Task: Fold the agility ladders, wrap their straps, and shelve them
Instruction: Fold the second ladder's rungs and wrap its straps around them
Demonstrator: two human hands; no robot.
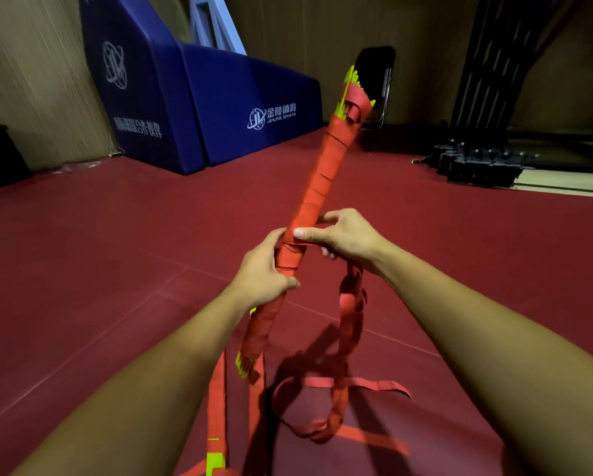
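Observation:
A folded agility ladder [317, 180], a bundle of yellow rungs wound in red strap, tilts up and to the right in the middle of the view. My left hand [262, 269] grips the bundle around its lower middle. My right hand [343, 237] pinches the red strap [348, 324] against the bundle just above the left hand. The loose strap hangs from my right hand in a twisted loop and trails onto the dark red floor [116, 252]. Yellow rung ends stick out at the top and bottom of the bundle.
More red strap with a yellow rung [216, 441] lies on the floor near my feet. Blue padded mats [199, 97] lean against the wooden back wall. A black metal rack base [483, 163] stands at the right, and a dark chair [377, 80] sits behind the bundle.

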